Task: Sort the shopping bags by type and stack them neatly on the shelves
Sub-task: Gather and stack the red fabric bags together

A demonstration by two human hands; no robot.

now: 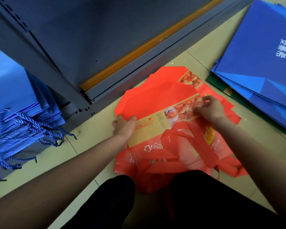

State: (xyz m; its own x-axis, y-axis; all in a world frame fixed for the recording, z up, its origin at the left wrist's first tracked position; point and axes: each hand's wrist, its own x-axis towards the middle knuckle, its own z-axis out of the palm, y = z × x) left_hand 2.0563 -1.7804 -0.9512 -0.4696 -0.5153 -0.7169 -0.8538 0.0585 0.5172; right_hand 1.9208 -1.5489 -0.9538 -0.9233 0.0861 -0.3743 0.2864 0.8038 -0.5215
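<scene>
A pile of flat red shopping bags [155, 100] with red strap handles and a tan food-print band lies on the tiled floor in front of my knees. My left hand [124, 126] grips the left edge of the top red bag, thumb on top. At the right end of the printed band, my right hand [208, 108] pinches the same bag with curled fingers. A stack of blue paper bags with rope handles [18, 113] lies at the left. Another stack of blue bags [261, 63] lies at the right.
A grey metal shelf unit [73, 38] with an orange strip along its bottom edge stands straight ahead, its base rail touching the floor. My dark trouser legs [196, 195] fill the lower middle. Bare tile shows between the red pile and the left blue stack.
</scene>
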